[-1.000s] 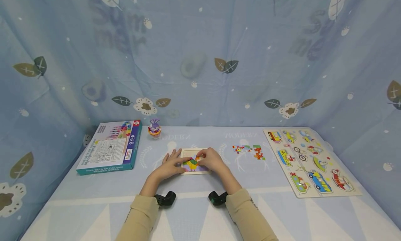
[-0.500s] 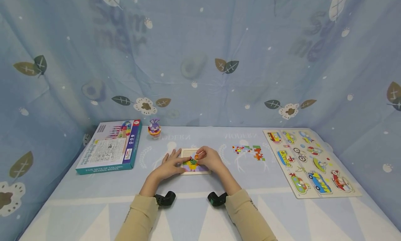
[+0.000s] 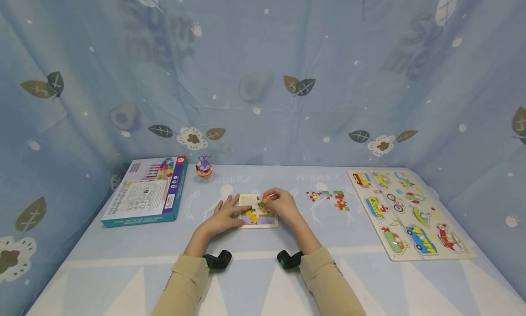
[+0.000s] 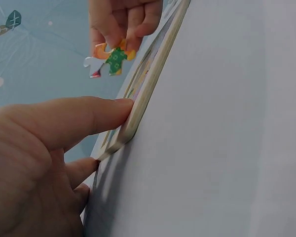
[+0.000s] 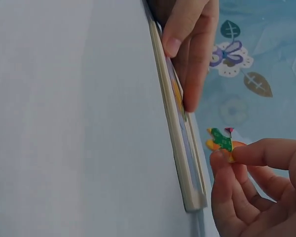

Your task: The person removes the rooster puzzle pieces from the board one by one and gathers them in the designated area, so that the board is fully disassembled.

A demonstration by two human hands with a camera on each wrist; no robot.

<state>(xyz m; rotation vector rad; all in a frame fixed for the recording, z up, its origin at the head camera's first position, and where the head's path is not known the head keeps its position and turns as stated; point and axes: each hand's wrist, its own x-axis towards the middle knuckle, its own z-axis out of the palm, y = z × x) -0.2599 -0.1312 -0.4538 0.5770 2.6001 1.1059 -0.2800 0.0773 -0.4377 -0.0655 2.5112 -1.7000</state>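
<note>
A small wooden jigsaw tray (image 3: 259,226) lies on the table, partly filled with colourful pieces. My left hand (image 3: 223,216) rests on its left side, fingers fairly straight, with the thumb on the near edge and the index finger reaching over the picture. Thumb and fingers of my right hand (image 3: 282,205) pinch a jigsaw piece (image 4: 116,61) of green, orange and white, held just above the tray's right part. In the right wrist view the same hand (image 5: 266,182) holds the piece clear of the tray's wooden edge (image 5: 191,200).
Several joined jigsaw pieces (image 3: 340,201) lie right of the tray. Further right is a peg puzzle board (image 3: 388,224) with vehicle shapes. A boxed bead set (image 3: 144,192) lies at left, beside a purple rabbit figure (image 3: 204,168). A patterned curtain (image 3: 263,115) hangs behind.
My right hand has lifted the jigsaw piece from the tray and shifted slightly right and away, uncovering more of the picture. The left hand has stayed on the tray.
</note>
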